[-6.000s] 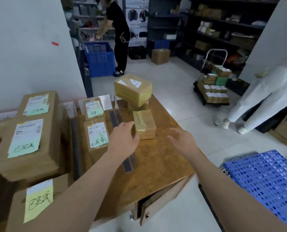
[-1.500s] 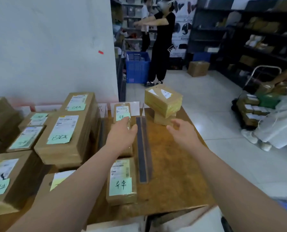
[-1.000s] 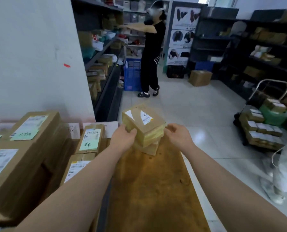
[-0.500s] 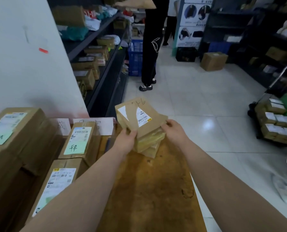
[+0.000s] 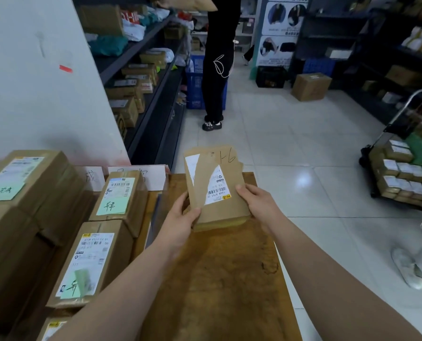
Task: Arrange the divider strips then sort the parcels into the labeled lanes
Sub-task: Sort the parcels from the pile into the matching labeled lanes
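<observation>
Looks like a parcel stockroom or small warehouse. Shows dark shelving (image 5: pixel 133 49) packed with labelled cartons along the left wall, more racks (image 5: pixel 328 33) at the back, a hand trolley (image 5: pixel 401 114) stacked with small boxes, a blue crate (image 5: pixel 194 89) and a loose carton (image 5: pixel 310 86) on the tiled floor (image 5: pixel 291 143), and barcode-labelled parcels (image 5: pixel 117 195) crowding the wooden counter (image 5: pixel 217 279).

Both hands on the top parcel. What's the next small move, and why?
Probably lift the parcel clear and read its label: the left hand and right hand hold it tilted, its low edge close over the taped parcel beneath.
</observation>
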The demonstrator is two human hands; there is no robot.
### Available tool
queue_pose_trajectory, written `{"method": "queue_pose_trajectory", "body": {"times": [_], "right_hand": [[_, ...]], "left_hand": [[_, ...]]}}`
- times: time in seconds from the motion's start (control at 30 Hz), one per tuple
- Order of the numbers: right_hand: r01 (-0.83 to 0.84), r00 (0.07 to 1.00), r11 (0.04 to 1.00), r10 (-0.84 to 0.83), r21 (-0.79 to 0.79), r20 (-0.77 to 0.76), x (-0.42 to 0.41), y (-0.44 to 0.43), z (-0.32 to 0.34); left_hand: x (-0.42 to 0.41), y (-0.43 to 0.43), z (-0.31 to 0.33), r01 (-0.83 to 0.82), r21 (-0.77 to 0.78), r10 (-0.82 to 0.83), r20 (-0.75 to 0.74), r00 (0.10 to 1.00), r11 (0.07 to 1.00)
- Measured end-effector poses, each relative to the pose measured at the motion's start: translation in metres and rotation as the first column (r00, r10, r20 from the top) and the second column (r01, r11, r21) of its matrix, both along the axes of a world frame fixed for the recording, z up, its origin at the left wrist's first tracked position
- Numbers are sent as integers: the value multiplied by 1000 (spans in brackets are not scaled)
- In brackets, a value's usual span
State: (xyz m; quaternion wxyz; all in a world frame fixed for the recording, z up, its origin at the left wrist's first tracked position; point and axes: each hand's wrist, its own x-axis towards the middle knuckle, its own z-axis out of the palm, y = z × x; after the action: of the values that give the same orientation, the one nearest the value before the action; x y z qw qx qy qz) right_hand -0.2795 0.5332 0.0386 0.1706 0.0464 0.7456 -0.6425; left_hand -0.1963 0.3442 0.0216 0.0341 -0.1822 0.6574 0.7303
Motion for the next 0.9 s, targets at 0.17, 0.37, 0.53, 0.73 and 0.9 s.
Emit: {"method": "queue_pose_trajectory", "body": {"times": [0.17,0.37,0.53,0.73,0.9], "right_hand": [[-141,989,988,138,-59,-54,26,28,4],[-274,961,960,276,-53,24,41,65,15],[-165,980,978,177,-128,92,54,75,-2],[-9,984,997,23,-77,176,68,75,-30],[17,988,999,-10,-43,154,76,84,-40]], "left_hand": [[18,10,22,-56,254,33,93,995,966],[26,-3,19,-112,537,-106,357,928,836],[44,15,3,-109,514,-95,354,931,851],[70,30,-20,-181,579,47,238,970,795],[82,28,-33,-300,388,171,332,928,872]]}}
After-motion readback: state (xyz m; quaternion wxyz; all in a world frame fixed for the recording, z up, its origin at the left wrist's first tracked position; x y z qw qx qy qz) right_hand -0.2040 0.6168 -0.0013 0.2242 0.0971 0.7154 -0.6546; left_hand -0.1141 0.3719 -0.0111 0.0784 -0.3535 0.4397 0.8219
